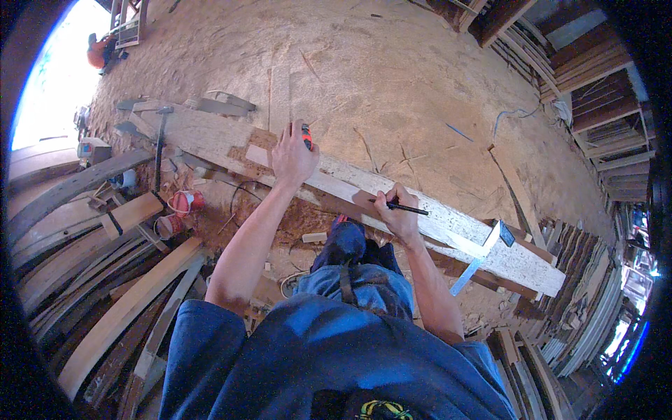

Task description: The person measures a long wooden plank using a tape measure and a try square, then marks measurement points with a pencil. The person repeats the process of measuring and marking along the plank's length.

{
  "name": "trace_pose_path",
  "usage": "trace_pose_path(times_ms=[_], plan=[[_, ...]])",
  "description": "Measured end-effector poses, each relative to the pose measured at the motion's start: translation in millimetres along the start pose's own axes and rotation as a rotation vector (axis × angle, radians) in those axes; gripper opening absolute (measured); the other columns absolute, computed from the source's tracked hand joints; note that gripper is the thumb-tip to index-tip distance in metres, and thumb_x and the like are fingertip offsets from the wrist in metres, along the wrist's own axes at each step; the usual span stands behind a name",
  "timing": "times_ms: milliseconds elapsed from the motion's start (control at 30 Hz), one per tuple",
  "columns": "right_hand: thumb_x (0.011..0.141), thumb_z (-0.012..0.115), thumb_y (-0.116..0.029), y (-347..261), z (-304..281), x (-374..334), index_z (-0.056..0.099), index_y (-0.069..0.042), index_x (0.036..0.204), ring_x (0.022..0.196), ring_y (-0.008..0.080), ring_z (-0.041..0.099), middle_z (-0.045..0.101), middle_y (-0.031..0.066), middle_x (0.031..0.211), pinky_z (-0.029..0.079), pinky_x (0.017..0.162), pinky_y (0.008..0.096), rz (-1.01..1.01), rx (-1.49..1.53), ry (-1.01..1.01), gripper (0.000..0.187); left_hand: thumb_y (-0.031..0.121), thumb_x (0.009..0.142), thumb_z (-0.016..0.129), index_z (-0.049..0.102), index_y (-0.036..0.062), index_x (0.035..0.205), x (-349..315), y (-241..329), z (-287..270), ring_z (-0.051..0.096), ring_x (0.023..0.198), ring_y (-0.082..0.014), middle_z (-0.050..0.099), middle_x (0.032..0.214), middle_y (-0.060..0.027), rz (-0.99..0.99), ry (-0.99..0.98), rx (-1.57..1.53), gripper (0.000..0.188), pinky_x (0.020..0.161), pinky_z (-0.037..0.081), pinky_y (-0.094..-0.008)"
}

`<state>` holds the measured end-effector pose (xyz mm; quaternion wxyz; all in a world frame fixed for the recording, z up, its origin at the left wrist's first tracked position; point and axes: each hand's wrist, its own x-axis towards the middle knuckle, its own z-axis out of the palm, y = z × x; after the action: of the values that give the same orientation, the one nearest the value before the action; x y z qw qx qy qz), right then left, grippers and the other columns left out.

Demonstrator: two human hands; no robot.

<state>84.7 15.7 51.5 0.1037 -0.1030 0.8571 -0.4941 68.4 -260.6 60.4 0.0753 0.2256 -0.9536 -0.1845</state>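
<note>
A long pale wooden board (448,213) lies slantwise before me, running from far left to near right. My left hand (292,159) is closed around a small red-and-black tape measure (306,136) at the board's far edge, its palm side hidden. Farther right, my right hand (397,218) rests on the board, fingers closed on a slim black pencil or pen (411,208). Its tip points left, at the wood. Near the board's right end lies a carpenter's square (467,271), its silvery blade jutting over the near edge and its dark stock on top.
Stacked timber (112,322) crowds the near left, with red-and-white buckets (185,202) by it. A dark metal bar (160,150) crosses the board's left end. Planks (581,294) stack at right, and shelves of lumber (595,91) stand far right. Another person (101,51) is far left.
</note>
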Motion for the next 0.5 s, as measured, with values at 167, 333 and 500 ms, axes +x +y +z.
trace_pose_path(times_ms=[167,333,500], plan=[[0.087,0.077,-0.017,3.9,3.9,-0.7,0.048,-0.006,0.070,0.049,0.0114,0.045,0.051,0.0042,0.054,0.038,0.047,0.0317,-0.024,0.044,0.037,0.035,0.019,0.078,0.074,0.052,0.0103,0.128,-0.7,0.6,0.3,0.066,0.104,-0.0372,0.062,0.113,-0.0152,-0.009,-0.003,-0.018,0.055,0.083,0.054,-0.0519],[0.086,0.075,-0.014,5.7,2.9,0.0,0.046,-0.006,0.070,0.049,0.0118,0.045,0.050,0.0056,0.054,0.037,0.047,0.0322,-0.021,0.074,0.030,0.034,0.020,0.078,0.074,0.052,0.0098,0.128,0.6,-1.3,2.7,0.066,0.105,-0.0375,0.061,0.115,-0.0155,-0.003,0.003,-0.023,0.056,0.083,0.054,-0.0518],[0.086,0.075,-0.014,2.0,3.2,-0.4,0.047,-0.005,0.071,0.050,0.0102,0.046,0.049,0.0039,0.054,0.037,0.046,0.0312,-0.062,0.033,0.055,0.033,0.020,0.078,0.075,0.052,0.0089,0.128,0.7,-0.1,-0.9,0.066,0.105,-0.0379,0.061,0.116,-0.0160,-0.012,-0.029,-0.006,0.056,0.084,0.054,-0.0519]])
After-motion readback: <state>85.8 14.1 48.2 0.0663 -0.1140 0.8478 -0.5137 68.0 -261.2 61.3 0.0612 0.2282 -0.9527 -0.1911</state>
